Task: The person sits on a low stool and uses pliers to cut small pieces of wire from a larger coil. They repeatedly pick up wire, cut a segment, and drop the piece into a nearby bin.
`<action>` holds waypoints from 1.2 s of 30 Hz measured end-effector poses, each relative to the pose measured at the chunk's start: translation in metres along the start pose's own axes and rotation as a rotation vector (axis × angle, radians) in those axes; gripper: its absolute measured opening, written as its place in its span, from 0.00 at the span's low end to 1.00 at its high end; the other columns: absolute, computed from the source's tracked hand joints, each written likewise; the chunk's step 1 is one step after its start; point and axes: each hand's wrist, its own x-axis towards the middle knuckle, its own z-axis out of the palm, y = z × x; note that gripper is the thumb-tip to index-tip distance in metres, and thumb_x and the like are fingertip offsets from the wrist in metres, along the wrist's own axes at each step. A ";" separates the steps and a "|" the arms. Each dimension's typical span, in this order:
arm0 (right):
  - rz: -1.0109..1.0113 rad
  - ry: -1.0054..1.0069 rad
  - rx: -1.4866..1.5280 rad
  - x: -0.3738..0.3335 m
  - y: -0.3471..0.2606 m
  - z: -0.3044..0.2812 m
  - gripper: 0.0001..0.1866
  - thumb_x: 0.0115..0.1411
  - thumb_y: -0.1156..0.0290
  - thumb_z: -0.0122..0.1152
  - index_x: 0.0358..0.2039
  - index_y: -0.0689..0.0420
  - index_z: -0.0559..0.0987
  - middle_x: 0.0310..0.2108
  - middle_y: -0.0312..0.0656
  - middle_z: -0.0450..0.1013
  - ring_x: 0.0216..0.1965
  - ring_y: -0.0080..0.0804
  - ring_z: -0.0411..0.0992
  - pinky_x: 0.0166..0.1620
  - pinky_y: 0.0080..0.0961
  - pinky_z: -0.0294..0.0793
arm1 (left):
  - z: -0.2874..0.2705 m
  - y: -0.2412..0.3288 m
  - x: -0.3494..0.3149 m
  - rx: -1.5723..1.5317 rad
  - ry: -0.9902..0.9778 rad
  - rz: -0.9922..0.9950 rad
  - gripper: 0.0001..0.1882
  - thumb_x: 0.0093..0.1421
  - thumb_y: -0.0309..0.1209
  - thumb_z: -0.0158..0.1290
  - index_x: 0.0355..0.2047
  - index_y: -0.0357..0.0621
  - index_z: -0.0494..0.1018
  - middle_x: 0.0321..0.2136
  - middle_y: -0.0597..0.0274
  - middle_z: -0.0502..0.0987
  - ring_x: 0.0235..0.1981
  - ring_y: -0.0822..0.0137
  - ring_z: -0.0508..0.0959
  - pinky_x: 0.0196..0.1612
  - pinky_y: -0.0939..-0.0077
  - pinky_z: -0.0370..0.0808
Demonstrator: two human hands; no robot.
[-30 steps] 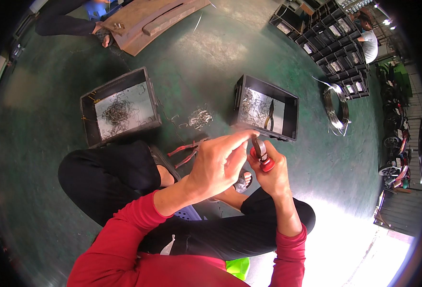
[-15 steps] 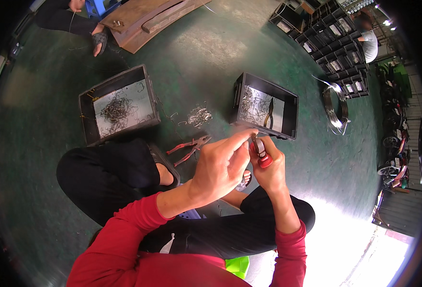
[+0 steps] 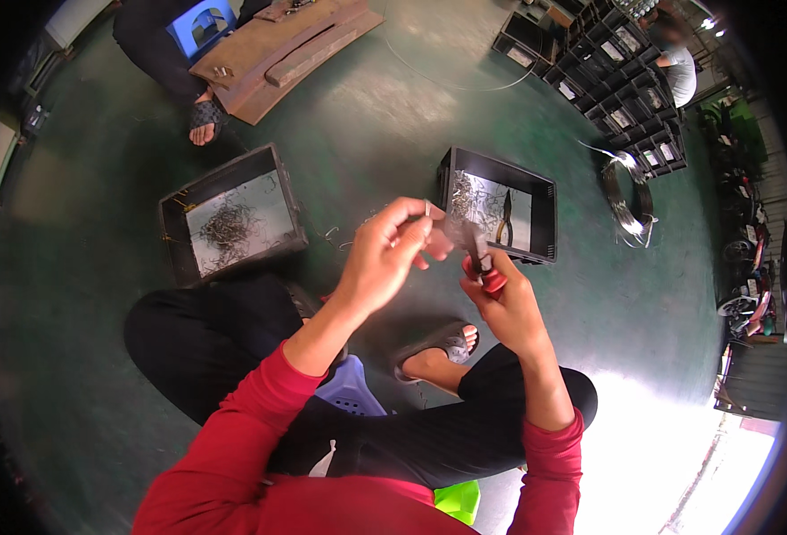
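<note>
My right hand point(image 3: 511, 308) is wrapped round red-handled pliers point(image 3: 485, 270), whose dark jaws point up and toward my other hand. My left hand point(image 3: 383, 254) is closed in a pinch, with the short end of a small wire piece point(image 3: 427, 209) showing at the fingertips, apart from the pliers. Beyond my left hand, a black crate point(image 3: 288, 192) holds a tangle of bent wire pieces point(image 3: 229, 227). Past my right hand, another black crate point(image 3: 547, 214) contains more wire pieces point(image 3: 467, 198) and a second pair of pliers point(image 3: 506, 218) with dark and yellowish handles.
A coil of wire point(image 3: 623, 201) lies on the green floor at right, near stacked black crates point(image 3: 612, 80). At the far left are wooden boards point(image 3: 278, 53), a blue stool point(image 3: 199, 27) and another person's foot point(image 3: 204, 123). A purple stool point(image 3: 351, 388) stands between my legs.
My hands have drawn apart, the left one moving left and up with the wire piece. The right hand keeps the pliers, slightly lower. The floor pile is now mostly hidden.
</note>
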 end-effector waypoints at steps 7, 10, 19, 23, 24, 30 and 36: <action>0.275 -0.319 0.419 -0.005 -0.009 -0.015 0.15 0.63 0.69 0.58 0.47 0.64 0.73 0.35 0.39 0.76 0.38 0.23 0.72 0.45 0.23 0.70 | -0.008 0.002 0.005 -0.498 -0.055 -0.046 0.09 0.66 0.35 0.49 0.42 0.44 0.72 0.39 0.58 0.78 0.43 0.64 0.79 0.44 0.70 0.76; 0.292 -0.332 0.586 -0.008 -0.009 -0.014 0.17 0.62 0.66 0.59 0.47 0.64 0.71 0.32 0.38 0.75 0.37 0.22 0.71 0.48 0.23 0.68 | -0.005 -0.001 0.007 -0.494 -0.029 0.045 0.09 0.66 0.34 0.50 0.41 0.44 0.74 0.39 0.61 0.77 0.42 0.66 0.78 0.45 0.71 0.75; 0.245 -0.426 0.493 -0.014 -0.015 0.007 0.19 0.64 0.65 0.58 0.49 0.65 0.71 0.39 0.38 0.74 0.42 0.22 0.70 0.50 0.23 0.68 | -0.005 -0.002 0.006 -0.348 0.110 0.250 0.07 0.64 0.27 0.52 0.41 0.41 0.75 0.36 0.61 0.77 0.37 0.68 0.79 0.42 0.73 0.77; 0.280 -0.435 0.427 -0.017 -0.016 0.016 0.19 0.64 0.64 0.58 0.48 0.65 0.71 0.38 0.38 0.74 0.42 0.23 0.70 0.49 0.24 0.69 | 0.003 -0.001 0.002 -0.308 0.171 0.293 0.06 0.64 0.25 0.51 0.40 0.40 0.74 0.36 0.60 0.78 0.37 0.65 0.80 0.44 0.71 0.79; 0.279 -0.437 0.456 -0.017 -0.017 0.017 0.18 0.64 0.64 0.58 0.48 0.64 0.71 0.38 0.38 0.74 0.43 0.24 0.70 0.49 0.24 0.69 | 0.005 -0.001 0.001 -0.315 0.186 0.280 0.06 0.64 0.25 0.51 0.40 0.39 0.75 0.36 0.59 0.78 0.38 0.64 0.80 0.45 0.70 0.79; 0.243 -0.457 0.589 -0.016 -0.019 0.018 0.17 0.65 0.63 0.57 0.47 0.64 0.71 0.38 0.39 0.73 0.43 0.25 0.70 0.47 0.24 0.70 | 0.009 -0.002 -0.003 -0.287 0.192 0.269 0.06 0.64 0.24 0.51 0.40 0.40 0.75 0.37 0.58 0.78 0.40 0.61 0.81 0.46 0.69 0.79; 0.239 -0.460 0.561 -0.016 -0.021 0.015 0.16 0.65 0.63 0.56 0.45 0.63 0.71 0.37 0.38 0.73 0.41 0.24 0.70 0.46 0.24 0.70 | 0.013 -0.005 -0.006 -0.331 0.191 0.266 0.06 0.64 0.24 0.51 0.41 0.40 0.75 0.37 0.59 0.79 0.41 0.60 0.81 0.46 0.68 0.79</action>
